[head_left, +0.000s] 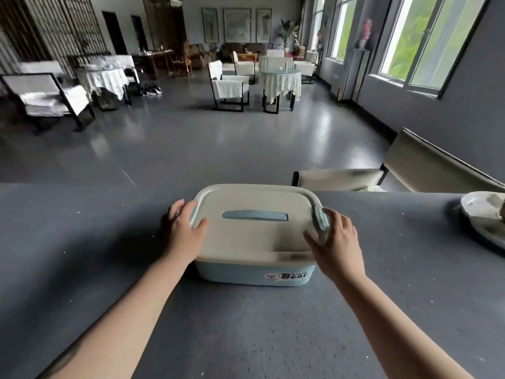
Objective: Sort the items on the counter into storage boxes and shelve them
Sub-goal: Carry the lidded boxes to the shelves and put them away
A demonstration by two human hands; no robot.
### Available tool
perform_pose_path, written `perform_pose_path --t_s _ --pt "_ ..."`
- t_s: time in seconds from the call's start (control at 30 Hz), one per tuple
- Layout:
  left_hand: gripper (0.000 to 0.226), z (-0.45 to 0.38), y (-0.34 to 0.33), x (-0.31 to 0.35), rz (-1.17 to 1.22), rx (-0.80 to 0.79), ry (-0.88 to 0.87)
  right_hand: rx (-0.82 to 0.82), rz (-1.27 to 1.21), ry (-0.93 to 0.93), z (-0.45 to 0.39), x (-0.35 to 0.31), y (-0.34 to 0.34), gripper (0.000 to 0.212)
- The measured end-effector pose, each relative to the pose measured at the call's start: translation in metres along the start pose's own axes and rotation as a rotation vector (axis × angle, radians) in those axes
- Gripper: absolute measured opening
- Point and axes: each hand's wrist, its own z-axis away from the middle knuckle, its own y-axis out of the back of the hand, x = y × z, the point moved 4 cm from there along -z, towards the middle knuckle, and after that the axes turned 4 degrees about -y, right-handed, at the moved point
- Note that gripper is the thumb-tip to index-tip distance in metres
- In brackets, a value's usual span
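1. A storage box [255, 272] stands on the dark grey tabletop [82, 242], near its far edge and roughly in the middle of the view.
2. The box has a pale blue body with rounded corners; its near face carries a sticker with a small bear face and the words "Gentle Bear".
3. A cream lid [254, 236] sits on top, with a pale blue recessed handle [255, 215] across its centre and a blue clasp [322, 218] at the right side.
4. The left hand [184, 231] grips the lid's left edge, thumb on top and fingers curled over the rim.
5. The right hand [337, 243] is at the lid's right edge beside the clasp, fingers spread and relaxed, thumb touching the lid.
6. A pale dish [483, 214] lies on the tabletop at the far right, well apart from the box.
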Motion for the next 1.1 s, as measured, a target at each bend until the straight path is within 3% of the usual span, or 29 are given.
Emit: perform_pose_path --t_s 0.1,0.3,0.57,0.7,0.93,1.1 --pt "0.066 -0.017 -0.02 -0.017 0.027 -0.127 0.189 -0.119 -0.142 -0.162 -0.034 0.007 -0.03 0.075" --pt "0.083 -0.04 -0.029 -0.029 0.132 -0.222 0.246 -0.182 -0.367 -0.239 -0.074 0.023 -0.047 0.098" --pt "0.084 -0.021 -0.02 -0.019 0.505 -0.222 0.278 -0.194 -0.588 -0.292 -0.054 0.028 -0.039 0.083" --pt "0.083 0.032 -0.002 -0.008 0.547 -0.245 0.266 -0.175 -0.581 -0.292 -0.001 0.041 -0.016 0.085" --pt "0.078 0.158 0.042 -0.002 0.643 -0.145 0.32 -0.262 -0.573 -0.288 0.099 0.06 0.032 0.083" --pt "0.078 0.215 0.076 -0.013 0.632 -0.024 0.43 -0.318 -0.563 -0.216 0.131 0.054 0.031 0.067"
